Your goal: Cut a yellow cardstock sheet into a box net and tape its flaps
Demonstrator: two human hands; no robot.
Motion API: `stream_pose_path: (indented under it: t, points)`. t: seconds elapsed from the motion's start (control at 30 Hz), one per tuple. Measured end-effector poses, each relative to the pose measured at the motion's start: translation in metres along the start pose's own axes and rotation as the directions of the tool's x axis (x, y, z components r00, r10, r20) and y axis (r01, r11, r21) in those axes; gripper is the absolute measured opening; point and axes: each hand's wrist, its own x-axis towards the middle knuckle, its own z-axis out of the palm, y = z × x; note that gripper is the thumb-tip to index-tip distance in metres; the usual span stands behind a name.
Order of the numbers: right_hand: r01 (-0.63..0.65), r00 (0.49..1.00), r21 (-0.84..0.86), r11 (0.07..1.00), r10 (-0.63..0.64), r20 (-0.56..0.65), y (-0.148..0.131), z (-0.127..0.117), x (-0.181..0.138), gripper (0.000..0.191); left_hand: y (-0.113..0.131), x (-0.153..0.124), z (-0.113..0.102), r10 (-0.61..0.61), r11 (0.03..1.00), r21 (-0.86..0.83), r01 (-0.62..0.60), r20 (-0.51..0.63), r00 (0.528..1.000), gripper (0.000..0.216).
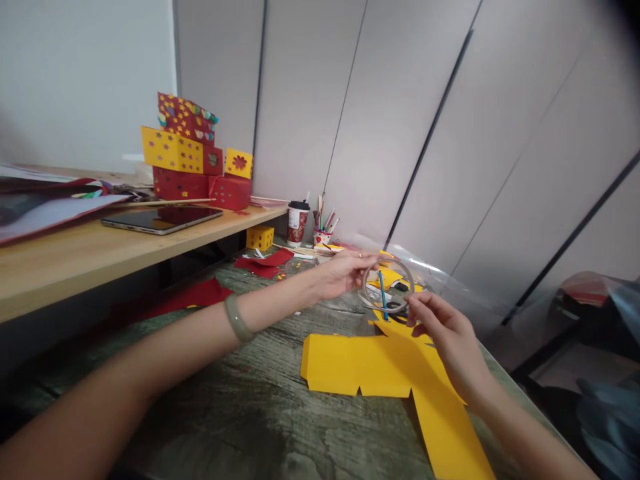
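My left hand (347, 272) is closed on a thin roll of tape (370, 303), gripping its left rim above the table. My right hand (443, 327) pinches with thumb and fingertips at the roll's lower right edge; whether it grips the rim or a tape end is too small to tell. Below lies a yellow cardboard cut-out (360, 363) with notched flaps, partly hidden by my right hand. A blue stick-like tool (383, 293) shows through the ring, with dark scissor-like handles (397, 317) near it.
Red paper pieces (265, 263) and a small yellow box (260, 237) lie farther back. A lidded paper cup (298, 223) and a pen holder (323, 237) stand by the wall. On the left shelf (240, 219) are a tablet (163, 219) and stacked decorated boxes (180, 157).
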Motion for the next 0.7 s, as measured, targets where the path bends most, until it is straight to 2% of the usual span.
stream_pose_path:
  t: [0.17,0.27,0.37,0.5,0.6,0.7]
  points:
    - [-0.009,0.996,0.132,0.991,0.021,-0.088,-0.003,-0.011,-0.012,0.016,0.004,-0.01,0.02,0.0,0.999,-0.041,0.002,0.055,0.999,0.024]
    - [0.004,0.993,0.144,0.99,0.014,-0.12,-0.006,-0.02,-0.011,0.026,0.005,-0.012,0.026,0.004,1.0,-0.014,-0.003,0.073,0.997,0.025]
    - [0.01,0.993,0.115,0.993,0.004,-0.121,-0.007,-0.025,-0.01,0.032,0.007,-0.014,0.029,0.018,0.999,0.036,-0.022,0.086,0.996,0.024]
    - [0.027,0.995,0.033,0.999,-0.024,-0.101,-0.005,-0.028,-0.012,0.02,0.01,-0.015,0.03,0.062,0.989,0.13,-0.075,0.098,0.993,0.026]
    - [0.069,0.99,-0.034,0.997,-0.073,-0.122,-0.006,-0.031,-0.015,0.018,0.014,-0.016,0.029,0.108,0.971,0.204,-0.127,0.103,0.989,0.024]
    - [0.099,0.985,-0.086,0.991,-0.11,-0.136,-0.008,-0.034,-0.015,0.018,0.02,-0.017,0.028,0.104,0.955,0.262,-0.137,0.137,0.985,0.026]
